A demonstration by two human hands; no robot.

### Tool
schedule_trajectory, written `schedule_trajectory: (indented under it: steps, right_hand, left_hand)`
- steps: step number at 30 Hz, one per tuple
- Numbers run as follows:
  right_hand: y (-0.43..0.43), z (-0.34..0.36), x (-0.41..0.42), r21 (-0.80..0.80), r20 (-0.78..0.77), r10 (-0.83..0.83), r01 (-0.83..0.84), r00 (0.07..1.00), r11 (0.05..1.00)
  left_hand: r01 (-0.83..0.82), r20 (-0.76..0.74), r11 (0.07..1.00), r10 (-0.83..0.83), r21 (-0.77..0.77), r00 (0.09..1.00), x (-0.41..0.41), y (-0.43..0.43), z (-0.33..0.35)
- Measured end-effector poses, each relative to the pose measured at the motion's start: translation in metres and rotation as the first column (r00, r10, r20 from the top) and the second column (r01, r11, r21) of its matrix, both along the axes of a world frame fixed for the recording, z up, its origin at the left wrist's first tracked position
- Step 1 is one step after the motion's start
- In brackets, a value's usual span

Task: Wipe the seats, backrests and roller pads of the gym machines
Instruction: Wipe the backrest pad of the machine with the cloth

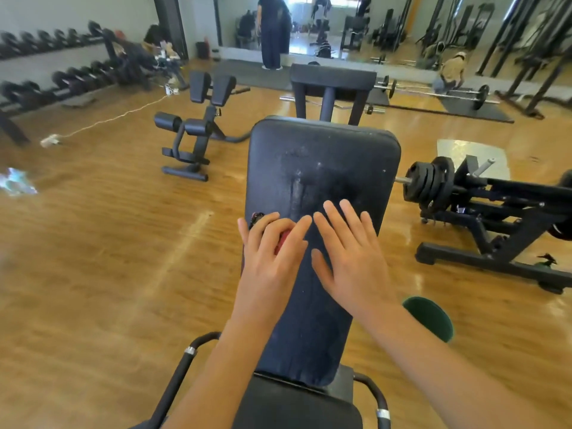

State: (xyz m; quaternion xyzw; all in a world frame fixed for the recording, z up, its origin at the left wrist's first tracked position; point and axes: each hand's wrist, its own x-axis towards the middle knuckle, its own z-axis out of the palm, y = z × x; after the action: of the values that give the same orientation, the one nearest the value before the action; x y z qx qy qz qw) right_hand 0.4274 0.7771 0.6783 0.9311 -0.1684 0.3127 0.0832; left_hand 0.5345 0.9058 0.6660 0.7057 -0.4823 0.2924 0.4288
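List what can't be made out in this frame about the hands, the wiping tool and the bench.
- Head view: the left hand covers a red object on the backrest; what it is cannot be told.
- Right hand: fingers spread above the backrest; contact is unclear, motion-blurred.
- Seat: cut off by the bottom edge and the forearms.
- Green round thing: partly hidden behind the right forearm.
- Shiny patch on the floor: too blurred to identify.
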Motion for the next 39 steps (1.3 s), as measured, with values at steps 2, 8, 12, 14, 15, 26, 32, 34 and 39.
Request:
schedule_trajectory:
  steps: [2,8,12,14,15,26,32,34,39]
  right_hand:
    - [-0.012,0.008,0.022,-0.019,0.021,-0.010,0.010,1.000,1.000]
    - [-0.045,0.021,0.073,-0.097,0.101,-0.119,0.129,0.988,0.987]
    - [-0.062,0.013,0.092,-0.122,0.124,-0.198,0.213,0.972,0.969]
    - [-0.065,0.006,0.098,-0.165,0.136,-0.234,0.255,0.963,0.953]
    - [-0.066,0.003,0.099,-0.185,0.141,-0.248,0.272,0.958,0.944]
    - [-0.067,-0.001,0.104,-0.260,0.165,-0.297,0.332,0.940,0.907]
    - [-0.069,-0.002,0.103,-0.283,0.164,-0.290,0.327,0.943,0.902]
    - [-0.069,-0.002,0.103,-0.281,0.166,-0.287,0.324,0.943,0.903]
    - [-0.070,-0.003,0.105,-0.294,0.166,-0.293,0.331,0.942,0.897]
  left_hand:
    - [-0.011,0.010,0.999,0.011,-0.048,1.000,0.018,-0.018,0.006]
    - [-0.015,0.079,0.992,0.025,-0.124,0.997,0.074,-0.057,0.017]
    - [0.005,0.138,0.989,0.015,-0.147,0.990,0.103,-0.067,0.024]
    - [0.024,0.147,0.987,0.000,-0.161,0.989,0.118,-0.069,0.025]
    - [0.031,0.151,0.985,-0.005,-0.170,0.988,0.124,-0.070,0.026]
    - [0.137,0.199,0.983,-0.111,-0.122,0.974,0.145,-0.096,0.033]
    - [0.198,0.126,0.978,-0.188,-0.073,0.974,0.151,-0.094,0.034]
    - [0.202,0.116,0.973,-0.189,-0.109,0.975,0.155,-0.097,0.036]
    - [0.113,-0.021,0.984,-0.117,-0.136,0.993,0.150,-0.103,0.032]
